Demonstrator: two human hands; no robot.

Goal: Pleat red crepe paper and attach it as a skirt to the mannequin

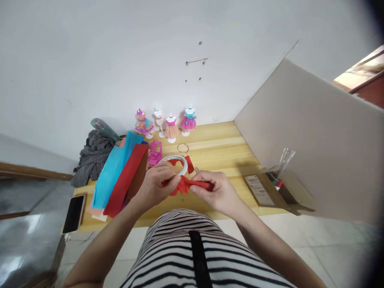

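Between my two hands a strip of red crepe paper [185,184] is held, its middle ruffled and wavy. My left hand [159,182] pinches the left part between thumb and fingers. The rolled right end lies in the closed fingers of my right hand [214,190]. Just behind the strip, a white roll of tape [182,160] lies flat on the table, with another red piece [190,164] beside it. Small scissors [196,169] show only their tips near my right hand.
Several mini dress forms [172,130] stand along the wall, some in paper dresses. Folded blue crepe paper [111,170] and red crepe paper [127,180] lie at left, near a phone [74,214]. An opened cardboard box [270,190] sits at right beside a tall panel [303,136].
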